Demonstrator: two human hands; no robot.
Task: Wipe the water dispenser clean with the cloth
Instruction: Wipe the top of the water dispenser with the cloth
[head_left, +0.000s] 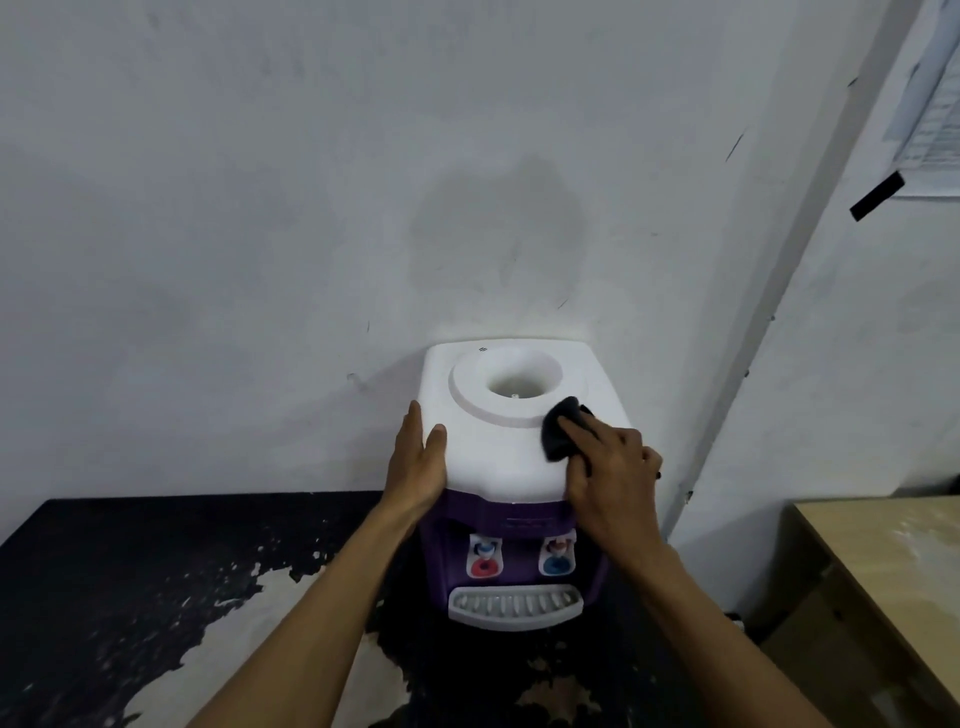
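Note:
A tabletop water dispenser with a white top and purple front stands against the wall; its bottle well is open and holds no bottle. Two taps and a grey drip tray face me. My left hand rests flat on the top's left edge, fingers straight. My right hand presses a dark cloth onto the top's right side, next to the well's rim. Part of the cloth lies hidden under my fingers.
The dispenser sits on a black table with peeling paint. A white wall rises right behind it. A wooden desk stands at the right, and papers are taped to the right wall.

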